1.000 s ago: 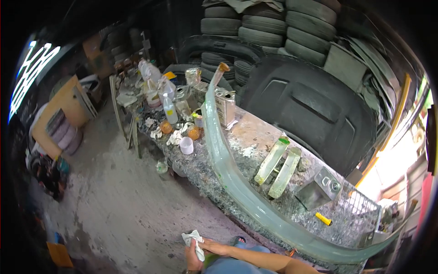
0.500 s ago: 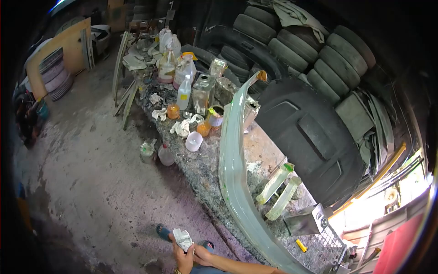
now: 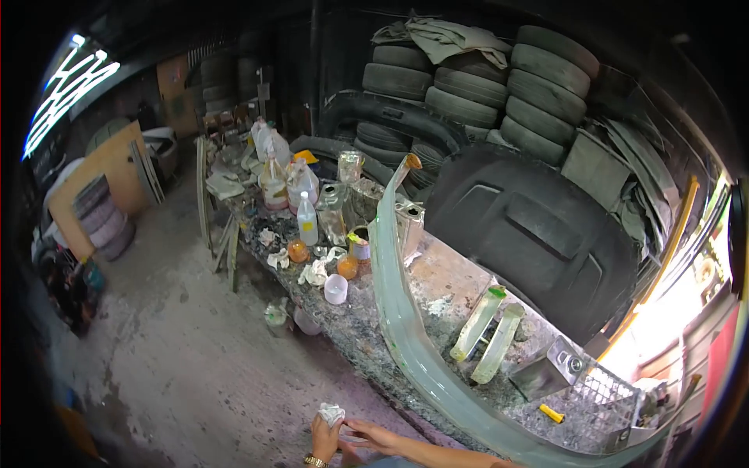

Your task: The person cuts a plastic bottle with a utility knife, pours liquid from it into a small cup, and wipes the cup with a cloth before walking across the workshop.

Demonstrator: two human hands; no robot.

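Observation:
My left hand [image 3: 324, 438], with a gold-coloured watch at the wrist, is closed around a crumpled white cloth [image 3: 331, 413]. Beside it, my right hand [image 3: 373, 435] has its fingers stretched towards the left one, their tips at or close to it; nothing shows in it. Both hands are low in the view, left of a long, glossy, pale grey-green curved panel [image 3: 398, 304]. This panel, apparently a car bumper piece, lies along the worktable [image 3: 343, 327] and runs past its near end.
Bottles [image 3: 307, 220], metal cans [image 3: 332, 214], orange pots [image 3: 347, 267], a white cup [image 3: 335, 289] and crumpled wipes crowd the table's far part. Two pale strips [image 3: 498, 343], a metal box [image 3: 548, 368] and a yellow object [image 3: 551, 413] lie right. Stacked tyres [image 3: 546, 93] stand behind.
The view has tilted up and turned, so the table sits differently in it. My right hand has loosened from my left, its fingers now stretched out. The white cloth looks more bunched up.

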